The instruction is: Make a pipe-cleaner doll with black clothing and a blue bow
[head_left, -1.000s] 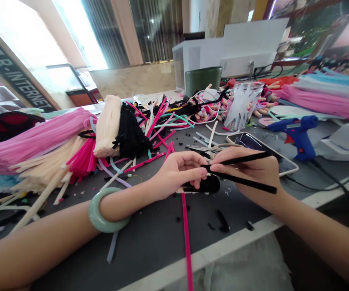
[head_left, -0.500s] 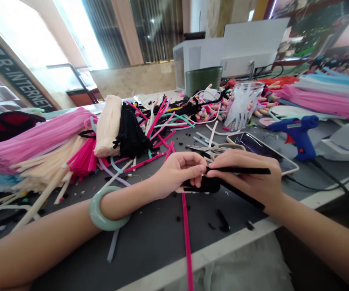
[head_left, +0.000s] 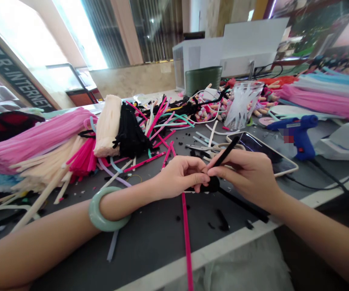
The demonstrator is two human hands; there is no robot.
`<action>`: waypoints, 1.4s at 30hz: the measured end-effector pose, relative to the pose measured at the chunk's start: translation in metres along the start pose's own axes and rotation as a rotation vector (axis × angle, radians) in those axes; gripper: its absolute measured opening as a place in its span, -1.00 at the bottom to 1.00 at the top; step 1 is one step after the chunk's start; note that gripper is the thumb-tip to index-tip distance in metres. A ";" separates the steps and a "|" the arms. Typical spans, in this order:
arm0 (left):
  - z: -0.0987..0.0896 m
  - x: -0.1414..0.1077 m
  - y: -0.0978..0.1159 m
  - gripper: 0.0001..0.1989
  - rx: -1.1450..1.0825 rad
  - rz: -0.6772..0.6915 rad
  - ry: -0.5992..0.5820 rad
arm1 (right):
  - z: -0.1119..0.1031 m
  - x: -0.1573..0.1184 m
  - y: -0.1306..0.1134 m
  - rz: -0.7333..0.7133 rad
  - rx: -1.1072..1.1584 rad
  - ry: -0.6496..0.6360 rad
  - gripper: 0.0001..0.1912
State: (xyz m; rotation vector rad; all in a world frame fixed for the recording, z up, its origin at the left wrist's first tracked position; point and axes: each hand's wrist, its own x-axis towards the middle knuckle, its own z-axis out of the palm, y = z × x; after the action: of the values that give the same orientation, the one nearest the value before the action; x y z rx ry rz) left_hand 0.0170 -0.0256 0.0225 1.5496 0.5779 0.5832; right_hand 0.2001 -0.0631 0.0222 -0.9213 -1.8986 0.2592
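My left hand (head_left: pixel 186 177) is closed, its thumb and fingertips pinching black fuzzy work. Right against it, my right hand (head_left: pixel 247 171) grips a black pipe cleaner (head_left: pixel 227 152), whose free end sticks up and away from me. Below the fingertips shows a rounded black fuzzy piece (head_left: pixel 213 185), partly hidden by the fingers. Another black strip (head_left: pixel 247 205) runs from it under my right hand toward the table edge. A bright pink pipe cleaner (head_left: pixel 187 238) hangs down from beneath my left hand over the edge. Where the black parts join is covered by my fingers.
Scissors (head_left: pixel 203 148) and a phone (head_left: pixel 263 152) lie just behind my hands. A blue glue gun (head_left: pixel 304 131) stands to the right, near a cup of glue sticks (head_left: pixel 243 106). Bundles of pink (head_left: pixel 41 131), cream (head_left: pixel 109 125) and black (head_left: pixel 133 133) pipe cleaners lie left.
The black pipe cleaner's free end has swung from pointing right to pointing up and away. My right hand has shifted slightly left; the left stays nearly in place.
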 end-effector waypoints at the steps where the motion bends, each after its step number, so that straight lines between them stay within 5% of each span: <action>1: 0.000 0.000 -0.001 -0.72 0.026 0.018 -0.010 | 0.000 0.000 0.000 0.012 0.001 -0.015 -0.90; 12: 0.001 -0.001 -0.003 -0.77 -0.093 0.077 -0.014 | -0.001 -0.001 -0.002 0.107 0.099 0.084 -0.92; 20: -0.002 -0.001 -0.009 -0.80 -0.222 0.139 0.094 | 0.000 -0.001 -0.001 0.077 0.131 0.165 -0.97; 42: -0.004 -0.002 -0.005 -0.86 -0.215 0.016 0.046 | 0.001 0.000 0.006 -0.107 0.052 -0.127 -0.92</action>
State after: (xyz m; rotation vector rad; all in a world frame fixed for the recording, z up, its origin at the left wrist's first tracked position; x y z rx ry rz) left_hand 0.0126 -0.0240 0.0174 1.3420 0.5201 0.6719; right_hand 0.2023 -0.0592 0.0184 -0.7820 -2.0412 0.3074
